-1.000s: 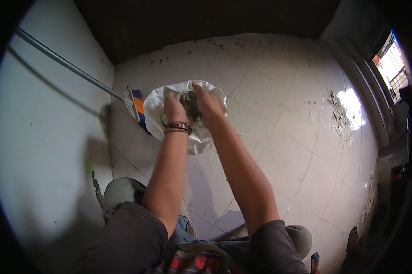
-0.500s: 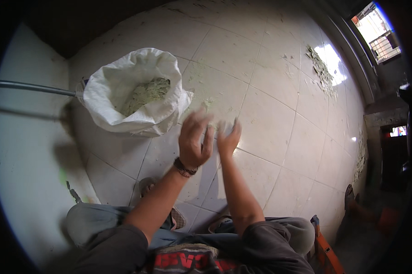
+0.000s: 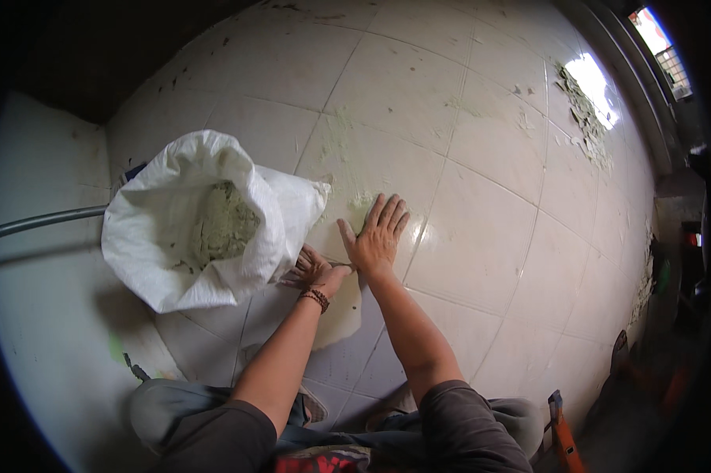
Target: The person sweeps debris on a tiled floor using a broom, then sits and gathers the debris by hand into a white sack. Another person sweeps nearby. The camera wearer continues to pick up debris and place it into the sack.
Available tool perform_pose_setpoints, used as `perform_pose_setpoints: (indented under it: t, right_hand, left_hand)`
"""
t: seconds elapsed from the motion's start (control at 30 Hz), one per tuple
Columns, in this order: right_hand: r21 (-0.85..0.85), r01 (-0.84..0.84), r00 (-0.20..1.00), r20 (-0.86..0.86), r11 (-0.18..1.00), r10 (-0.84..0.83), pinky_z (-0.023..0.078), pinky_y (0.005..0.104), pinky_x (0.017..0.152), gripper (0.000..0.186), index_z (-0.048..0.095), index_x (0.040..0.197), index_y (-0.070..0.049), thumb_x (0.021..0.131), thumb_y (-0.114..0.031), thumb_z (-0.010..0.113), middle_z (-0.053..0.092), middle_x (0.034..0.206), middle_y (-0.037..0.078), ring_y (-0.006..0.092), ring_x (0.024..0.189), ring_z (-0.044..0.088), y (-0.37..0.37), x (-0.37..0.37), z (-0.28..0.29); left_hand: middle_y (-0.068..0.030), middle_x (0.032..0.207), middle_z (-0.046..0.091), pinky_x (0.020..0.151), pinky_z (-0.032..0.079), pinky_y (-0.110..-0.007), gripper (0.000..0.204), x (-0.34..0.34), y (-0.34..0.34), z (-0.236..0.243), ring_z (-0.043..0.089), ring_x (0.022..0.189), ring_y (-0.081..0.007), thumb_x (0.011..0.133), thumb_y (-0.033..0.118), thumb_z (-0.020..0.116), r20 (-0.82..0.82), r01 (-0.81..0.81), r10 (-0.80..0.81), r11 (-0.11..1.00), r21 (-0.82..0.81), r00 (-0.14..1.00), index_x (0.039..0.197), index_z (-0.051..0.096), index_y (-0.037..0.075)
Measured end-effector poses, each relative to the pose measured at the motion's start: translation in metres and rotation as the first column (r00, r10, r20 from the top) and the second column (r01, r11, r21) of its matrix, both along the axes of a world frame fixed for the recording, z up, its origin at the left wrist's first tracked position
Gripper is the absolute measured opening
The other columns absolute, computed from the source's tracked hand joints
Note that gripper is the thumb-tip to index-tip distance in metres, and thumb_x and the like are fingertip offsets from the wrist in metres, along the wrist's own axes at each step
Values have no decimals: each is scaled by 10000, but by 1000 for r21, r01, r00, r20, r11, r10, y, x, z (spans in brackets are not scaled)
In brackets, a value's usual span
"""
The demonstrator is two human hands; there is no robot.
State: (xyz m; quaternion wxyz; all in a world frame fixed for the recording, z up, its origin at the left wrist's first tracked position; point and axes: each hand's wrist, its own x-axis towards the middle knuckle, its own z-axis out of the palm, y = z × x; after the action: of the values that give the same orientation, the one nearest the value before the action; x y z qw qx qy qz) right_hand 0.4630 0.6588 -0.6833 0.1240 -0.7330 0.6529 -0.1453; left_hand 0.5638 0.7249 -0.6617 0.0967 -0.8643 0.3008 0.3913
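1. While pale tiles stretch across most of the view, the floor (image 3: 482, 260) carries scattered crumbs and dusty marks, its straight joints bent by the wide lens.
2. Along the left side stands a pale wall (image 3: 52, 347), shaded toward its lower part.
3. Left of centre sits the white sack (image 3: 270, 229), its mouth wide and facing up, with one pinched corner pointing right.
4. A grey pole (image 3: 44, 226) runs in from the left edge and ends just beside the sack.
5. Toward the upper right, a strip of greenish flakes (image 3: 584, 122) lies near a bright patch of light.
6. Inside the sack rests a heap of grey-green debris (image 3: 228, 225).
7. At the lower right is an orange bar (image 3: 564, 437) with a dark end.
8. The right hand (image 3: 377, 240) is spread wide, back upward, against the tiles, well apart from the heap.
9. The left hand (image 3: 321, 272) has its fingers fanned just beside the sack; whether they touch it, I cannot tell. Its thumb points toward the right wrist.
10. Around the left wrist sits a dark braided bracelet (image 3: 317, 297).
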Motion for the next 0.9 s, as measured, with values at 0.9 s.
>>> perform_pose_setpoints:
  t: [0.9]
  right_hand:
    - [-65, -930, 283, 504, 362, 816, 282, 445, 1180, 359, 614, 1243, -2, 983, -237, 537, 508, 1429, 172, 349, 1388, 399, -144, -38, 9]
  left_hand:
    - [-377, 1535, -35, 1152, 127, -600, 1491, 6, -20, 19, 59, 1427, -535, 640, 529, 864, -220, 35, -22, 998, 59, 975, 1477, -244, -13]
